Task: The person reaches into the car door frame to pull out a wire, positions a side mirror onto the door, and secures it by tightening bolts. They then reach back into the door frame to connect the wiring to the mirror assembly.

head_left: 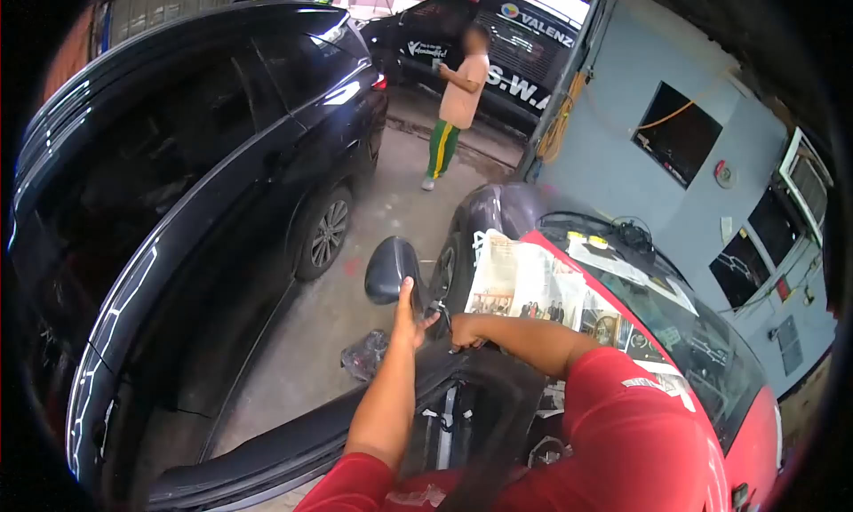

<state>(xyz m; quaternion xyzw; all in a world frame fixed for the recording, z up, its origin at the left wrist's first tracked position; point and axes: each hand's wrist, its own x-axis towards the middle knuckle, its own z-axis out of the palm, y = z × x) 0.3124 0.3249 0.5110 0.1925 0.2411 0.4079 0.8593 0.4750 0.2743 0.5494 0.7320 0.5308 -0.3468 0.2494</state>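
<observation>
Mirror [389, 268] juts past the door's [302, 428] front corner, your left hand [410, 324] spread against it, your right hand [466, 332] curled there, grip unclear; if loose, it could drop should your left slacken.

Mirror housing [384, 270] smooth; seemingly plastic

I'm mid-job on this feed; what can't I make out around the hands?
In the head view:
- Right hand: its own fingers hide what the fingertips touch.
- Side mirror: its far side is hidden by its own body.
- Newspaper: body print too small to read.
- Plastic bag: crumpled film obscures any contents.
</observation>
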